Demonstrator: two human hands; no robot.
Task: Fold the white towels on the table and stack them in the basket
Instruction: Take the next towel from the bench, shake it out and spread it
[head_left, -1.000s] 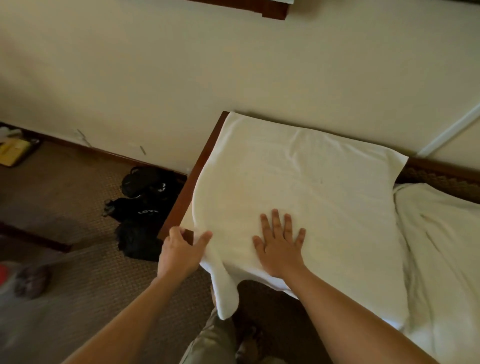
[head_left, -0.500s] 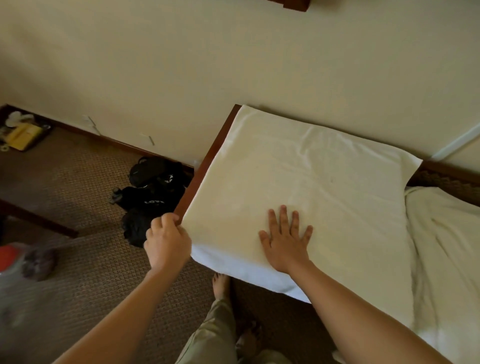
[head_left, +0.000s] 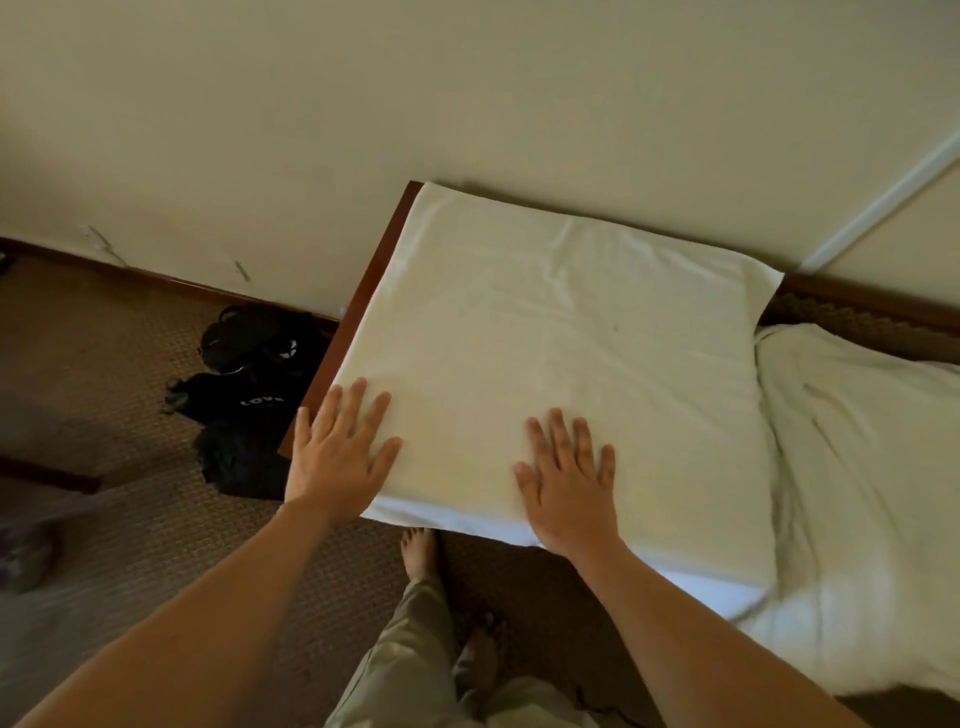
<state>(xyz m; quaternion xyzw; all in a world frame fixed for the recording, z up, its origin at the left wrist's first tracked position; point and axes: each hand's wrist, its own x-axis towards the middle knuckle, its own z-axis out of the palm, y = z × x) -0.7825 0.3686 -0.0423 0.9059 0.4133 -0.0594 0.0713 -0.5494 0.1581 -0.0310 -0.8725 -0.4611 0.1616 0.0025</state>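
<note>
Dark wooden table (head_left: 358, 312): square folded white towel (head_left: 561, 353), soft, creased; both hands flat, fingers spread, pressing near edge.

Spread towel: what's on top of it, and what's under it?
Both hands, left and right, lie flat on the towel. Only the table's dark wooden left edge shows beneath; the rest of its top is covered.

Both hands lie on the folded towel (head_left: 545, 332) atop the table (head_left: 358, 306), loose towels (head_left: 862, 478) right.
</note>
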